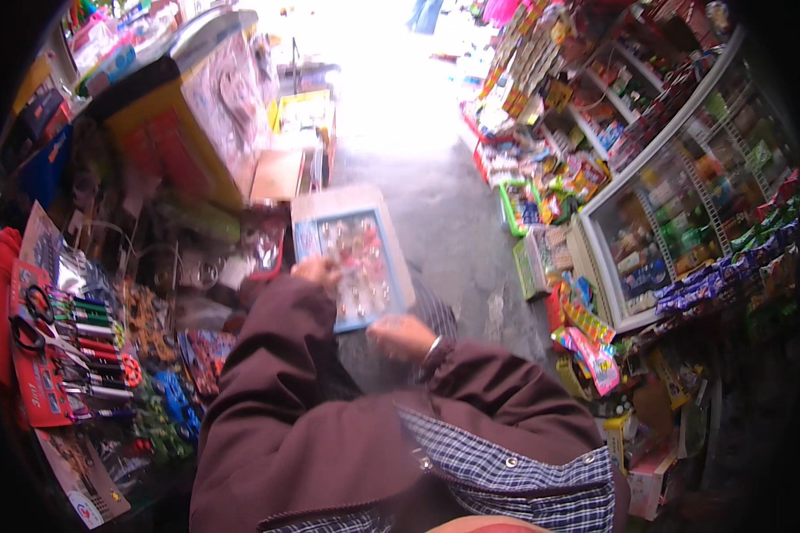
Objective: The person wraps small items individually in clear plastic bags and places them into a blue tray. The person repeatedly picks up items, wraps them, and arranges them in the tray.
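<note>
Before me is a shallow blue-rimmed display box (395, 283) with a pale cardboard edge, tilted near my knees. Rows of small shiny pink and clear pieces (357, 260) fill it; they are too blurred to name. My left hand (317, 270) lies over the box's left side, its fingertips by the pieces. Close to the lower right corner, my right hand (403, 336) has curled fingers. Blur hides whether either hand pinches anything.
Left of me hang carded scissors (47, 333), pens (97, 350) and a blue toy car (177, 403). A glass-door drinks cooler (680, 193) and a green basket of packets (521, 205) line the right. Grey floor (433, 206) runs towards a bright opening.
</note>
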A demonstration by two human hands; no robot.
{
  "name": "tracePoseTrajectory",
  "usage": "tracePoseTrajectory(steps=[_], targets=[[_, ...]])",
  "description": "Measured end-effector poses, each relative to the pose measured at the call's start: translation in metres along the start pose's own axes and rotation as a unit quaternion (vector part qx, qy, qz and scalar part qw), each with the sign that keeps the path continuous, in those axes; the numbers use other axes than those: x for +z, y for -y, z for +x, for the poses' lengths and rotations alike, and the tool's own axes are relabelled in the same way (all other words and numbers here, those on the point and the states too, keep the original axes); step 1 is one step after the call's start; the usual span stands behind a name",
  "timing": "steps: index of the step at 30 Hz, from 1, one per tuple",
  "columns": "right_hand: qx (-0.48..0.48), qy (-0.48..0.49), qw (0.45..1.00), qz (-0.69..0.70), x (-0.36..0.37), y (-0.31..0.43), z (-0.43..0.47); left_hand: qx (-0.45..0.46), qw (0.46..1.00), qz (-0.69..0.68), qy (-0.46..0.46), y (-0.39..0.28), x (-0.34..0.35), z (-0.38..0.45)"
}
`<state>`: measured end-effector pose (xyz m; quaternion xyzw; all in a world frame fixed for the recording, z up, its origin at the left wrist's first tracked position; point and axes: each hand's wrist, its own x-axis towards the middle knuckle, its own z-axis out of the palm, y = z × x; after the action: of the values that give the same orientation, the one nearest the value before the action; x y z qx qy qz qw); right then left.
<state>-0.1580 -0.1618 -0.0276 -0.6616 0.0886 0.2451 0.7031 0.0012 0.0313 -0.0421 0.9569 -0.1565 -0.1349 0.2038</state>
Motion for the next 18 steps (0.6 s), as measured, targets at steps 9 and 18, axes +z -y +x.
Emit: tracePoseTrajectory(steps=[9,18], targets=[[-0.048,-0.076,0.970,0.227,-0.101,-0.020,0.004,0.224,0.945,-0.053,-0.231,-0.052,0.060,-0.104],[-0.188,-0.179,0.960,0.102,-0.083,-0.008,0.058,0.266,0.941,0.031,-0.206,-0.066,0.093,-0.075]])
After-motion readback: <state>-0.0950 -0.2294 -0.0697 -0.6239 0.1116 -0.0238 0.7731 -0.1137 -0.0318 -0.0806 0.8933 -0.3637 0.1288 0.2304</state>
